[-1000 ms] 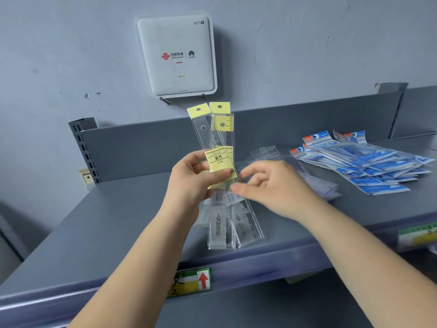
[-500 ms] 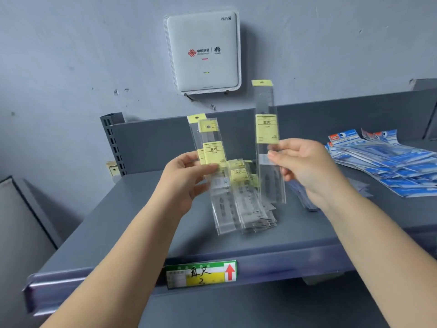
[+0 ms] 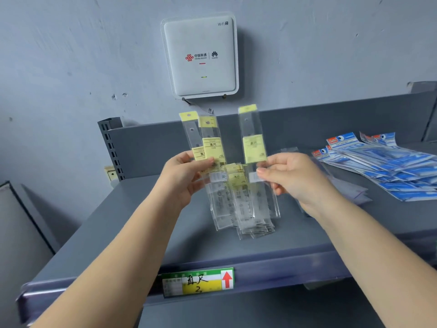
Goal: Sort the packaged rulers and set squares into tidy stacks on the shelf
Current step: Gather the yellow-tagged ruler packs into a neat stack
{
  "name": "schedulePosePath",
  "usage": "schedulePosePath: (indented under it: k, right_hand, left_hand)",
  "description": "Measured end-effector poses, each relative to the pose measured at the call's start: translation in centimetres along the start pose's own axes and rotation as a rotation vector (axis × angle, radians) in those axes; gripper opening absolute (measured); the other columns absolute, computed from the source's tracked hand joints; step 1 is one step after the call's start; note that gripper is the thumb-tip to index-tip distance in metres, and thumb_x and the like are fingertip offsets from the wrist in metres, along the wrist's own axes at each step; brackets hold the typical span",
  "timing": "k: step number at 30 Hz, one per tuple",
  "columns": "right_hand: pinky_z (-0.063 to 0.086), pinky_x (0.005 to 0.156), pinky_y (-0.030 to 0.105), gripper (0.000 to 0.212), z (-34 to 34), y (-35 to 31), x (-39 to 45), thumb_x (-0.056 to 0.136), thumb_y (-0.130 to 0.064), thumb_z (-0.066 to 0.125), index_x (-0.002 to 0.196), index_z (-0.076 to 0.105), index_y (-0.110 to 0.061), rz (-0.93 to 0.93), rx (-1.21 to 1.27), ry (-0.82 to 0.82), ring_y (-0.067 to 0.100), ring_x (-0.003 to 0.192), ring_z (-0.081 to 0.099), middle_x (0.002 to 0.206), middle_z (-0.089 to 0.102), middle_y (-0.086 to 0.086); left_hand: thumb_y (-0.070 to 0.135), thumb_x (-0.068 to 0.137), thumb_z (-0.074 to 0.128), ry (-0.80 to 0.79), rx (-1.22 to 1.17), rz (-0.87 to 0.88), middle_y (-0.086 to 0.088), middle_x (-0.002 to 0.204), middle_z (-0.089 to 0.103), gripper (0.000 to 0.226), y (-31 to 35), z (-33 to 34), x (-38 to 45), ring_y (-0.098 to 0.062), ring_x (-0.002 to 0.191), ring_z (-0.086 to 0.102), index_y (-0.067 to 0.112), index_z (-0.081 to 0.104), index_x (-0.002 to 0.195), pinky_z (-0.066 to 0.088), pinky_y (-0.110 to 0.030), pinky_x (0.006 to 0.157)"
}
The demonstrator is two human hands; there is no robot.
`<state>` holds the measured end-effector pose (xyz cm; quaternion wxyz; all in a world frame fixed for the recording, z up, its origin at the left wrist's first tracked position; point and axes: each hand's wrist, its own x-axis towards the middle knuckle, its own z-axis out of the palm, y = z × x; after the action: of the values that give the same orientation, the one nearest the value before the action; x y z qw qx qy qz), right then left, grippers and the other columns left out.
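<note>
Fig.: sorting step, rulers being gathered. My left hand [image 3: 182,176] pinches two packaged rulers [image 3: 208,143] upright, thumb in front, fingers curled behind. My right hand [image 3: 290,178] pinches a single ruler [image 3: 253,147] just beside them, also upright, slightly blurred. More rulers lie in a loose pile [image 3: 246,209] on the shelf [image 3: 142,233] below, btwn both hands. Packs: clear sleeves w/ yellow header tabs and yellow labels. Blue set-square packs [image 3: 387,171] lie fanned at right, well apart. Next move, as I judge it: bring the single ruler to the left-hand pair, edges and tabs aligned.
</note>
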<state>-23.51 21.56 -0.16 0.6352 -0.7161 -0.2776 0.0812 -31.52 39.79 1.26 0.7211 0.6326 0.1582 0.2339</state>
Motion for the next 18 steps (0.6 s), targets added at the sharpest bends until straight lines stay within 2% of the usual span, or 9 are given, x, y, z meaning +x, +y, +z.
schedulePosePath:
  k: [2,3,5,6,9,11,15,18]
  right_hand:
    - [0.044,0.051,0.022,0.020,0.9,0.6,0.2,0.080,-0.015,0.072,0.089,0.066,0.001,0.031,-0.333,-0.072,0.011,0.049,0.053,0.064,0.066,0.010]
    - [0.048,0.059,0.025,0.027,1.5,0.9,0.3,0.078,-0.023,0.074,0.088,0.067,0.002,0.032,-0.542,-0.100,0.018,0.060,0.060,0.075,0.069,0.015]
    - [0.048,0.074,0.027,0.035,2.2,1.0,0.2,0.075,-0.035,0.075,0.090,0.067,-0.005,-0.001,-0.812,-0.048,0.022,0.083,0.062,0.086,0.067,0.009]
    - [0.045,0.074,0.025,0.034,2.4,0.7,0.1,0.075,-0.038,0.075,0.092,0.066,-0.010,-0.040,-0.813,-0.004,0.018,0.085,0.060,0.084,0.062,0.002]
    - [0.043,0.068,0.023,0.033,3.1,-0.4,-0.3,0.075,-0.048,0.071,0.094,0.065,-0.022,-0.154,-0.569,-0.003,0.007,0.070,0.057,0.070,0.059,-0.012]
    - [0.047,0.066,0.024,0.035,4.0,-1.0,-0.5,0.072,-0.051,0.071,0.094,0.063,-0.025,-0.151,-0.445,-0.075,0.003,0.064,0.059,0.069,0.065,-0.010]
    - [0.045,0.060,0.023,0.025,5.4,-1.1,-0.3,0.073,-0.031,0.078,0.088,0.061,-0.019,-0.141,-0.257,-0.076,0.003,0.051,0.053,0.060,0.061,-0.007]
    - [0.054,0.075,0.031,0.022,5.0,-1.1,-0.2,0.076,-0.021,0.076,0.088,0.057,-0.023,-0.120,-0.134,-0.029,0.013,0.067,0.067,0.075,0.072,0.006]
  left_hand:
    - [-0.001,0.081,0.065,0.037,-0.015,0.029,-0.006,0.087,0.072,0.015,0.4,-1.2,-0.1,-0.015,0.071,0.068,0.010,0.062,0.091,0.055,-0.025,0.061]
    - [-0.002,0.081,0.065,0.052,-0.029,0.042,-0.004,0.084,0.073,0.016,0.5,-1.7,-0.2,-0.013,0.066,0.069,0.010,0.062,0.091,0.054,-0.022,0.057]
    - [-0.002,0.081,0.064,0.062,-0.048,0.053,-0.003,0.082,0.072,0.017,0.7,-2.3,-0.5,-0.010,0.061,0.068,0.011,0.062,0.090,0.053,-0.018,0.050]
    - [-0.003,0.081,0.064,0.055,-0.051,0.053,-0.004,0.084,0.072,0.017,0.7,-2.4,-0.6,-0.010,0.061,0.068,0.011,0.062,0.090,0.052,-0.017,0.049]
    - [-0.002,0.081,0.064,0.005,-0.031,0.062,-0.006,0.089,0.071,0.017,0.5,-1.7,-1.1,-0.012,0.065,0.068,0.011,0.063,0.092,0.054,-0.018,0.051]
    - [-0.001,0.080,0.065,-0.027,-0.029,0.081,-0.005,0.087,0.070,0.017,0.5,-0.9,-1.4,-0.011,0.064,0.068,0.011,0.063,0.091,0.053,-0.019,0.049]
    - [0.000,0.081,0.065,-0.085,-0.040,0.103,-0.003,0.083,0.071,0.016,0.4,-0.1,-1.8,-0.009,0.061,0.068,0.010,0.064,0.094,0.050,-0.019,0.047]
    - [-0.001,0.081,0.064,-0.069,-0.067,0.100,-0.002,0.082,0.072,0.017,0.5,-0.6,-1.7,-0.009,0.062,0.068,0.008,0.065,0.096,0.052,-0.020,0.048]
